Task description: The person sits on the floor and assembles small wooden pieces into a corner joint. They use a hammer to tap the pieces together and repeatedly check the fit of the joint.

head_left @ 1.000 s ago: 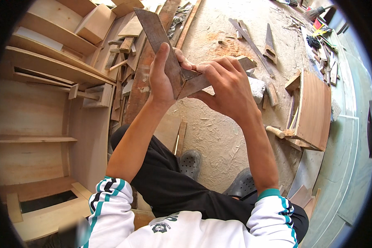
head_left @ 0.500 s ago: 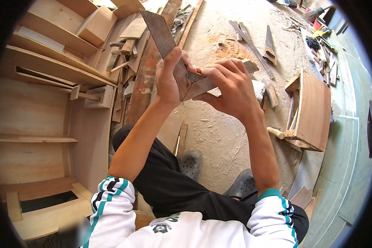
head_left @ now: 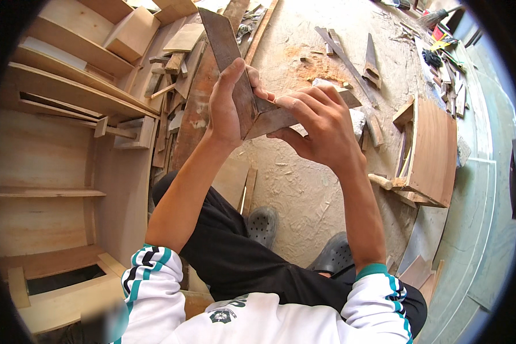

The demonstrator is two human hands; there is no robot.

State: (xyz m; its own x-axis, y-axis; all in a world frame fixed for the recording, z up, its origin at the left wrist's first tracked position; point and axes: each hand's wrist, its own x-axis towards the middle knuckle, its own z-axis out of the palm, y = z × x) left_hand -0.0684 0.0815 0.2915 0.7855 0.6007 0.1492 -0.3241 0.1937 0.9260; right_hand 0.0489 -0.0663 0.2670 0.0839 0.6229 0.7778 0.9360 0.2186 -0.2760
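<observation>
Two dark brown wooden pieces with slanted ends meet at a corner in front of me, forming a V. My left hand is closed around the lower part of the longer board, with the thumb lying along its face. My right hand grips the shorter wooden piece, fingers over its top edge and thumb beneath. The slanted ends touch near my left wrist. Fingertips of both hands come close together inside the corner, where part of the shorter piece is hidden.
Pale plywood cabinets fill the left side. Wood offcuts lie beside a long plank. A handsaw rests on the dusty floor. At right stand a wooden box and, beyond it, glass sheets.
The corner of the two wooden pieces has shifted slightly left with my left hand. The shorter piece's far end sits a little lower. Both hands keep their grip.
</observation>
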